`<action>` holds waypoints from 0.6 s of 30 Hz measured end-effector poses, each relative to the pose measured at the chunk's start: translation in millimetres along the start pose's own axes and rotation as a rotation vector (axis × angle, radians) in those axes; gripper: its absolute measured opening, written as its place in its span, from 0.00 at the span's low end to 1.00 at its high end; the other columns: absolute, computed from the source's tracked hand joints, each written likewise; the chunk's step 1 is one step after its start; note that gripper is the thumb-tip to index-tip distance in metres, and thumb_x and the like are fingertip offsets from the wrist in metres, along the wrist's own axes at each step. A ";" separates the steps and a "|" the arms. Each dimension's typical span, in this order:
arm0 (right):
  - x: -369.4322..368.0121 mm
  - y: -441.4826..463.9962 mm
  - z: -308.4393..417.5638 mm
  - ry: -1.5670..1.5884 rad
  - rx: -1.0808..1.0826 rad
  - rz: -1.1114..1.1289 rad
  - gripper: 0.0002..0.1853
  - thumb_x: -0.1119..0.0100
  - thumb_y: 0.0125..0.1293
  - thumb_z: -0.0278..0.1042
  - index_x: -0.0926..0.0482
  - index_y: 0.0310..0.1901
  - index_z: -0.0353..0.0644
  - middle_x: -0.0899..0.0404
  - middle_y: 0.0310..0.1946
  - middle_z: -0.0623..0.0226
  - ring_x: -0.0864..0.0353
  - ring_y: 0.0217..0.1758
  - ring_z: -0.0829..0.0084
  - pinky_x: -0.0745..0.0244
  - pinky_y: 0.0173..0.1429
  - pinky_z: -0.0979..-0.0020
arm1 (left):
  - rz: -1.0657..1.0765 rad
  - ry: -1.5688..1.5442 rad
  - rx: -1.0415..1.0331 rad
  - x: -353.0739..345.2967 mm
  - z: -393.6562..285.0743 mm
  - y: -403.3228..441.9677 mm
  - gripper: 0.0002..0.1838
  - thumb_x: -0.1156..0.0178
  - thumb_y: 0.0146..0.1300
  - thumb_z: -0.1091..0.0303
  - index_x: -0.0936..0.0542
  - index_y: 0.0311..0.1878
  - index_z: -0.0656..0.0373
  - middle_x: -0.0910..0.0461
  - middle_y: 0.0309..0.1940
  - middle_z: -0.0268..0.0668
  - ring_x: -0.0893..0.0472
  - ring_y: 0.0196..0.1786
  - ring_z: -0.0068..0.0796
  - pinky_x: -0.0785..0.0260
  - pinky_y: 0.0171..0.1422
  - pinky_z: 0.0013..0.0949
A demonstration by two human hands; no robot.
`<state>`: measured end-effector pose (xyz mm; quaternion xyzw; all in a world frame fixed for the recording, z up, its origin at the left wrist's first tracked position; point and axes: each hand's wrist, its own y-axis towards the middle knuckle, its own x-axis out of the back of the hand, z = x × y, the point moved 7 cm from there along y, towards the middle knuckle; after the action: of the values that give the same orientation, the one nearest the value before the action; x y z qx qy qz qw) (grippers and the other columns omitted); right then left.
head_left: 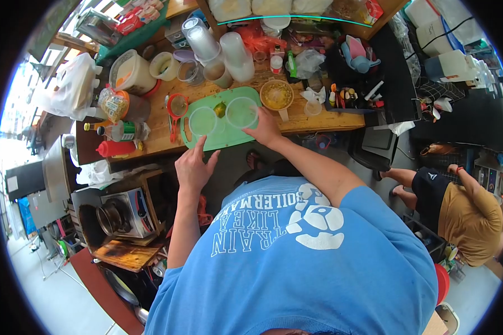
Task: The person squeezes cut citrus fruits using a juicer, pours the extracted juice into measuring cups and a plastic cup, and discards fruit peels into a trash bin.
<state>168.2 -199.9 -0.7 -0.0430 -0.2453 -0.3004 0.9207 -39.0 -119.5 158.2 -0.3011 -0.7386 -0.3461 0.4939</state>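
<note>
A light green cutting board (229, 142) lies on the wooden table. Two clear plastic cups stand on it side by side, a left cup (203, 121) and a right cup (242, 113). My right hand (265, 129) grips the right cup at its near right side. Just below the left cup is my left hand (193, 166), fingers apart and index finger pointing at the rim; whether it touches I cannot tell. Between the cups, toward the back of the board, lies a small green and yellow piece (220, 109), perhaps fruit.
An orange-rimmed strainer (177, 105) is left of the board, and a strainer with yellowish pulp (276, 95) to its right. Stacked plastic cups (201, 42) and tubs (133, 72) stand behind. Bottles (123, 130) line the left. A person (464, 206) is at far right.
</note>
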 end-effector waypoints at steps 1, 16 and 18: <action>4.7 0.0 3.5 0.055 -0.009 0.011 0.39 0.21 0.48 0.41 0.28 0.60 0.36 0.24 0.55 0.50 0.24 0.61 0.50 0.28 0.65 0.57 | 0.001 0.004 0.000 -2.9 -5.8 -4.2 0.27 0.27 0.57 0.57 0.20 0.59 0.53 0.22 0.21 0.33 0.19 0.25 0.33 0.27 0.31 0.37; 221.9 -113.3 -27.1 -0.118 -0.263 -0.112 0.34 0.20 0.49 0.42 0.23 0.56 0.36 0.17 0.49 0.53 0.16 0.52 0.57 0.21 0.56 0.60 | -0.059 -0.601 0.167 -103.4 -208.8 61.5 0.24 0.36 0.69 0.51 0.23 0.25 0.63 0.22 0.16 0.43 0.20 0.20 0.44 0.30 0.28 0.43; 242.0 -122.6 -37.1 -0.124 -0.287 -0.149 0.31 0.21 0.49 0.42 0.23 0.53 0.37 0.18 0.48 0.52 0.17 0.52 0.52 0.22 0.58 0.57 | -0.009 -0.608 0.144 -115.0 -236.2 73.0 0.27 0.37 0.69 0.48 0.25 0.23 0.62 0.22 0.16 0.44 0.20 0.21 0.47 0.31 0.28 0.44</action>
<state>282.8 -437.1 74.0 -0.1742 -0.2585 -0.3964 0.8635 179.5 -280.1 130.3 -0.3516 -0.8766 -0.1891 0.2688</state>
